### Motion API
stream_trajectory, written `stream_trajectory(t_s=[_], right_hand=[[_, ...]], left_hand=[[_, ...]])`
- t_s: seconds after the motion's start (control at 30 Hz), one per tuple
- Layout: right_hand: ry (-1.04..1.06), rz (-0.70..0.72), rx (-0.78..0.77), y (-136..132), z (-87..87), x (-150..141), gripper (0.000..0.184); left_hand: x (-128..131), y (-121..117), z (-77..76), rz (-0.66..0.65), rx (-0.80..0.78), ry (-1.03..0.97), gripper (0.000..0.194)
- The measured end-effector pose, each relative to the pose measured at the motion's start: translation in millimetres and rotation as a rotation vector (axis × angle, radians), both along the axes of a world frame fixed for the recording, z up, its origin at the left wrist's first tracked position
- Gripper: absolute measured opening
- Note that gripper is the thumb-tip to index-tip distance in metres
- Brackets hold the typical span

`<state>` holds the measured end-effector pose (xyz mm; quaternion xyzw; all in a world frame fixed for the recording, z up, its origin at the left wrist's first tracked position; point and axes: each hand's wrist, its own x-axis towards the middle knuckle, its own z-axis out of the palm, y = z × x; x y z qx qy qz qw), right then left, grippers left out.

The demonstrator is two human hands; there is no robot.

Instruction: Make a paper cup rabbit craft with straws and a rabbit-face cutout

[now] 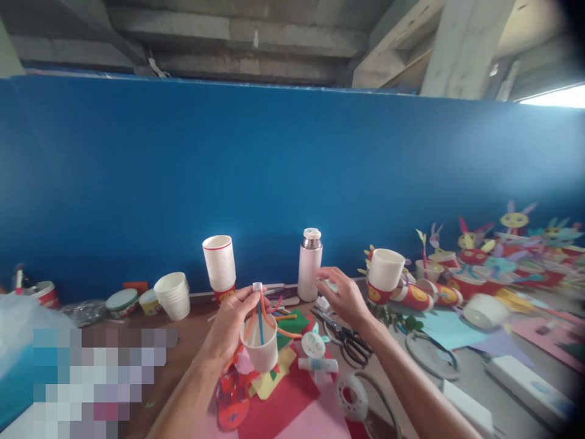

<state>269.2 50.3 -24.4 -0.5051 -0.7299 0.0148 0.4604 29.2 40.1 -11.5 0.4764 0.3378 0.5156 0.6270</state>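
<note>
L hand (227,323): grip closed on a bundle of fuzzy orange & blue chenille stems (261,311), just below a small white tab (257,286) at their top. Stems curve down into a white paper cup (259,345), smooth-walled, tapered, right under the hand; can't tell if the palm touches its rim. The cup is held up over scraps of red, yellow & green craft paper (274,381).

R hand (346,299): fingers curled, grip part open, a small white piece (331,285) at the fingertips; can't tell if it's held. Just beside it stands a pale pink thermos flask (309,265) w/ metal neck & white cap. Below the hand lie black-handled scissors (347,338), metal blades, on the surface (183,347), a brown, smooth board.

Behind: tall stack of white paper cups (219,262) on a red printed cup, upright nr the blue wall (274,164). Shorter tilted stack of white cups (172,296) to the L. R side: crowded paper-cup crafts (516,262) w/ pointed paper ears, red & gold bands. A thin dark wire ring (431,356) lies on pale blue paper; a white cup (485,311) on its side is blurred.
</note>
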Motion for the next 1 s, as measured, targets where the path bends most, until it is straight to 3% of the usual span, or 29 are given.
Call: stream_trajectory(t_s=[0.33,0.57,1.0], right_hand=[[0.12,0.093,-0.26,4.8,-17.8,21.1,0.023],[0.104,0.173,-0.339,0.6,-26.5,-3.7,0.021],[0.11,0.184,-0.309,-5.0,-16.9,-1.3,0.02]], left_hand=[[2.7,2.2,-5.4,-0.028,-0.007,-0.005,0.029],[5.4,2.4,-7.6,-0.08,-0.001,-0.01,0.024],[6.7,1.5,-8.5,-0.05,-0.004,-0.004,0.026]])
